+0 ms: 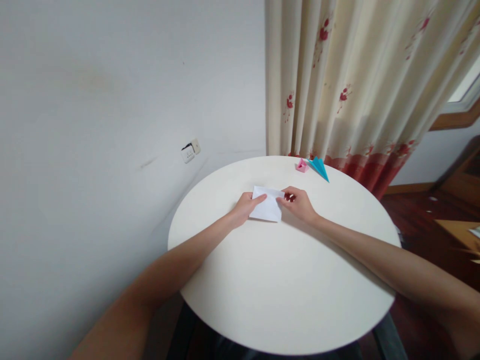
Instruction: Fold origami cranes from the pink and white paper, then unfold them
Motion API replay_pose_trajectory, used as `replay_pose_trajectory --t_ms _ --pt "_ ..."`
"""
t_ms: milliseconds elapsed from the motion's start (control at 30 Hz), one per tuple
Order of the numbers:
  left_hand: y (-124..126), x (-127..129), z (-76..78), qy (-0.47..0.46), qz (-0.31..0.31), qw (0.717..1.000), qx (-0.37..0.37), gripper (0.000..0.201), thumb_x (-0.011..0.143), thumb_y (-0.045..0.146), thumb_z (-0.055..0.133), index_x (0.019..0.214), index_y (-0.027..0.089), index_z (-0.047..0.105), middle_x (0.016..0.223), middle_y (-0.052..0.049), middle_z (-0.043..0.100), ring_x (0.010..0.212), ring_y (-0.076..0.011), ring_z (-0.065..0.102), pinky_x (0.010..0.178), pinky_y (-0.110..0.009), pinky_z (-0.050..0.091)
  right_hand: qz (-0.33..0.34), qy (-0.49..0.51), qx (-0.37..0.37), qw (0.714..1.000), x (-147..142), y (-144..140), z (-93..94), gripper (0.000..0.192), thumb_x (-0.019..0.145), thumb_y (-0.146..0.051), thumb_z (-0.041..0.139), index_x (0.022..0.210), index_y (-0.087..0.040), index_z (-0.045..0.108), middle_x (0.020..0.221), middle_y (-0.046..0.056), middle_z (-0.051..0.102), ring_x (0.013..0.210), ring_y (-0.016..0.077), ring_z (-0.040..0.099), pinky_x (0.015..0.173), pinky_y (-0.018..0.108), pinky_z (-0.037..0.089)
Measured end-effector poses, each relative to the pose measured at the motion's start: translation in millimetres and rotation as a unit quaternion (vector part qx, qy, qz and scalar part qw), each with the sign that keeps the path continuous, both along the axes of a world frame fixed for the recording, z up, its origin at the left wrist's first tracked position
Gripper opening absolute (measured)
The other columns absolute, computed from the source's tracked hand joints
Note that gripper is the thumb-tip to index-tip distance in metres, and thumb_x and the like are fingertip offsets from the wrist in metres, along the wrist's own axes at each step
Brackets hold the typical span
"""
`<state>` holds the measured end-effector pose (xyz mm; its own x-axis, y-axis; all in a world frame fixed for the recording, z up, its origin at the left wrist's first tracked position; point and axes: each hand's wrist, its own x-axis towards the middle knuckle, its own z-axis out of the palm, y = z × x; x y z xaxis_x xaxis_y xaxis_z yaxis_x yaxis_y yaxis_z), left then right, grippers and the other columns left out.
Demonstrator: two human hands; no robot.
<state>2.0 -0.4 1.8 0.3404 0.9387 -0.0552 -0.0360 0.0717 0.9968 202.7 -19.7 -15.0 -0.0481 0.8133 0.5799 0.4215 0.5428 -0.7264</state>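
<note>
A plain white wall point(93, 125) and a cream pleated curtain printed with red flowers point(360, 80) frame a round white table point(285, 290), seen from above by the person seated at it. Both bare forearms reach across the tabletop to a folded sheet of white paper point(267, 206) lying flat a little beyond the table's middle, toward the far rim.

The left hand point(245, 207) rests on the sheet's left side, its fingers laid flat over the paper and pinning it down rather than closed around it. The right hand point(298, 202) meets the sheet's right edge, fingertips drawn together at the upper corner in what looks like a pinch on the paper; whether the fingers close fully on that edge is too small to tell.

Near the far rim, well apart from the hands, lie a blue folded paper plane point(319, 168) and, just beside it, a small pink folded paper piece point(301, 165). A white wall socket point(190, 150) sits low on the wall, to the left.

The work in hand appears to be a fold. Done well, it would call for the left hand to hold the sheet from sliding while the right lines up the edges squarely, then presses the crease firmly along its whole length.
</note>
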Motion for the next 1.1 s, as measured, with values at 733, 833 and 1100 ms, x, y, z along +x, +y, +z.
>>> replay_pose_trajectory --t_ms 733,833,1100 --pt "1 4 0.5 -0.067 -0.022 0.997 -0.012 0.050 0.075 0.054 0.068 0.094 0.008 0.068 0.085 -0.013 0.073 0.068 -0.0195 0.067 0.065 -0.029 0.049 0.033 -0.257 0.178 0.949 -3 -13 5.2 0.055 0.082 -0.005 0.046 0.132 -0.026 0.054 0.125 0.011 0.051 0.104 0.0230 0.050 0.090 0.040 0.046" --pt "3 3 -0.9 -0.071 -0.026 0.997 -0.001 0.045 0.073 0.046 0.073 0.096 0.008 0.069 0.087 -0.013 0.073 0.070 -0.0202 0.067 0.067 -0.030 0.050 0.048 -0.260 0.174 0.948 -2 -13 5.3 0.055 0.080 -0.006 0.045 0.131 -0.025 0.055 0.127 0.012 0.050 0.107 0.0246 0.049 0.091 0.043 0.044" --pt "6 1 -2.2 -0.068 -0.006 0.997 0.027 0.046 0.072 0.046 0.073 0.097 0.008 0.070 0.088 -0.013 0.073 0.073 -0.0214 0.068 0.070 -0.031 0.050 0.043 -0.032 0.077 0.996 -1 -6 5.6 0.051 0.087 -0.034 0.052 0.138 -0.027 0.047 0.134 0.012 0.046 0.121 0.0265 0.045 0.098 0.048 0.041"
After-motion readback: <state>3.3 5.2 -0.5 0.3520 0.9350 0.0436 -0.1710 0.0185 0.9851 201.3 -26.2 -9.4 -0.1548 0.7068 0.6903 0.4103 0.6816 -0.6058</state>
